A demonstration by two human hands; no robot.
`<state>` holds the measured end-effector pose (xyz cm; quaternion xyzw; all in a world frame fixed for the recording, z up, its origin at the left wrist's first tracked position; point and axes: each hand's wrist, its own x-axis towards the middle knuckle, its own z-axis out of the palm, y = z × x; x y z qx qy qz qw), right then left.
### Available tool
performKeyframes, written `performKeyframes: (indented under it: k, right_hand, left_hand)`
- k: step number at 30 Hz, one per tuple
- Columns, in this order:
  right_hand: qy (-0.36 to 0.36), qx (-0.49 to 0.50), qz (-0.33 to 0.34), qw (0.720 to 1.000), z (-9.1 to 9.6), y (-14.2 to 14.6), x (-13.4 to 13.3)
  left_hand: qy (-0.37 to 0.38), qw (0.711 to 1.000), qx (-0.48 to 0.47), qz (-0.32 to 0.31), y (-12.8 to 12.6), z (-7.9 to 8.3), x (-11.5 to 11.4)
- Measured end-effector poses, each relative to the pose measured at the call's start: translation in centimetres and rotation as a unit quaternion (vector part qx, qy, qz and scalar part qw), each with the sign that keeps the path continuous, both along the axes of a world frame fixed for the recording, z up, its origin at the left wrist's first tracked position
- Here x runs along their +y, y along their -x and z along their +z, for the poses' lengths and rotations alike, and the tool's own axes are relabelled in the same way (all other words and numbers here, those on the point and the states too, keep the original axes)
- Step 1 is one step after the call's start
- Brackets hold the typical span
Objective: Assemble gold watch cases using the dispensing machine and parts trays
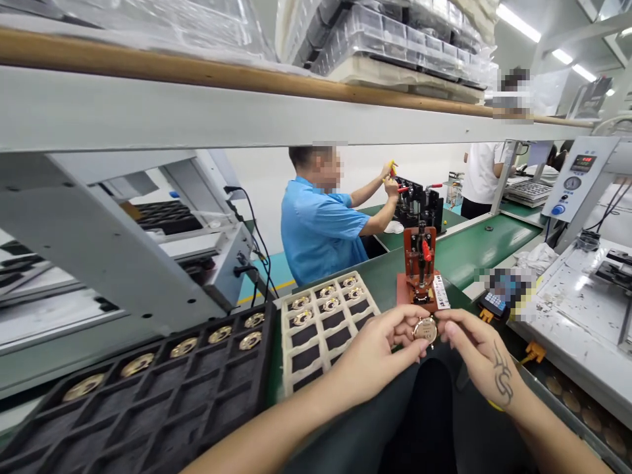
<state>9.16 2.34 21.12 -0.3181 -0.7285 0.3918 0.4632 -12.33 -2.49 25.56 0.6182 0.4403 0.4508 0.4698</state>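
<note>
1. A white-beamed shelf (296, 108) with a wooden edge spans the upper view, carrying stacked clear plastic trays (390, 39).
2. Below it runs the green counter (494, 237), its far part reaching back to the right.
3. A co-worker in a blue shirt (320, 227) sits across it, both hands raised at a black fixture (419, 201) with red handles.
4. The black compartment tray (160, 418) lies at the left, gold watch cases (183, 347) in five cells of its back row and one in the next row, at the right end.
5. Just to its right is the cream compartment tray (285, 355), six more gold cases (330, 304) filling its two back rows; the nearer cells that show hold only dark liners.
6. A white control box (575, 181) with a red display, a gauge and a blue knob stands at the right.
7. The red-brown toggle press (419, 263) stands upright just beyond the hands.
8. The left grip (385, 345) is closed on a watch head, thumb and fingers at its rim.
9. The right grip (474, 339), below which the wrist is tattooed, has fingertips at the opposite edge; I cannot tell whether they grasp it.
10. The gold watch head (424, 331) is between the two, engraved back facing the viewer.
</note>
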Motion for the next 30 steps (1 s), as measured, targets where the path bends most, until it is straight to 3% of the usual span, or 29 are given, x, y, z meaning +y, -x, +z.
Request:
performKeyframes:
  k: [3, 7, 13, 16, 18, 20, 24, 27, 30]
  right_hand:
    - [0.098, 0.031, 0.044, 0.994, 0.1, -0.5, -1.2]
    - [0.152, 0.059, 0.032, 0.986, 0.4, -1.4, -1.4]
    - [0.145, 0.052, 0.034, 0.987, 0.0, -1.8, -2.1]
    - [0.125, -0.007, 0.025, 0.992, -1.6, -2.4, -2.9]
    - [0.133, -0.056, -0.006, 0.990, -4.0, -3.8, -3.0]
    - [0.165, -0.104, -0.027, 0.980, -7.3, -5.7, -2.4]
    - [0.213, -0.139, -0.032, 0.967, -13.3, -8.7, -0.9]
    - [0.216, -0.143, -0.041, 0.965, -14.6, -8.6, -0.4]
    - [0.220, -0.137, -0.024, 0.966, -13.9, -7.1, -0.3]
  left_hand:
    - [0.012, 0.999, -0.013, -0.027, -1.1, 0.1, -0.1]
    - [0.065, 0.993, -0.085, -0.048, -2.2, -0.1, 0.0]
    - [0.107, 0.985, -0.126, -0.040, -2.3, -1.0, -0.7]
    - [0.077, 0.996, -0.050, 0.001, -0.4, -3.0, -1.4]
    - [0.025, 0.991, 0.088, 0.095, 3.1, -4.5, -1.8]
    - [-0.016, 0.946, 0.231, 0.225, 8.5, -5.5, -2.6]
    - [0.007, 0.851, 0.345, 0.396, 21.3, -5.8, -5.5]
    - [0.050, 0.799, 0.407, 0.440, 28.3, -6.3, -7.1]
    - [0.090, 0.782, 0.449, 0.423, 31.4, -7.6, -7.8]
